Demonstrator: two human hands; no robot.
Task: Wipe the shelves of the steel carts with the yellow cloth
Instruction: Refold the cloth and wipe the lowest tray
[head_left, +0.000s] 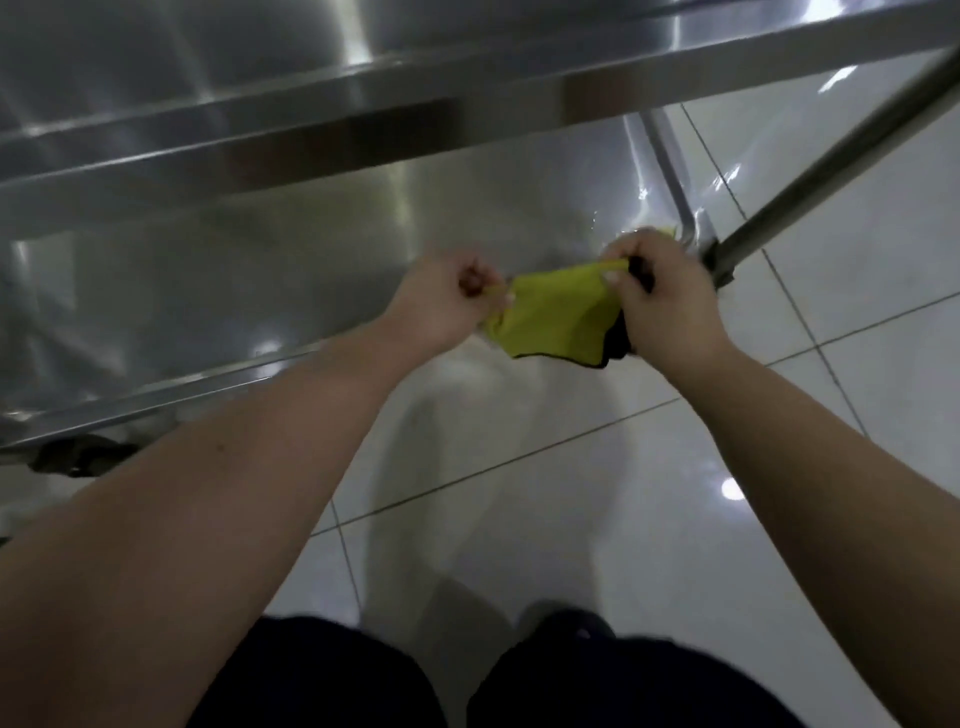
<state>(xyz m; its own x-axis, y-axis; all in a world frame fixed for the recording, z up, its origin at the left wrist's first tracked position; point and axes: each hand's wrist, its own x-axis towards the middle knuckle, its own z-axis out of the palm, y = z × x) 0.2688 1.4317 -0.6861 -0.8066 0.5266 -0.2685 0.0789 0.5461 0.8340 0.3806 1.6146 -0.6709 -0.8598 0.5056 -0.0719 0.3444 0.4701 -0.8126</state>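
Yellow cloth with dark trim, stretched between both hands just above the brushed-steel lower shelf; long axis left to right. One end is pinched by the left hand, the other by the right hand. Glossy white tiled floor is seen below.
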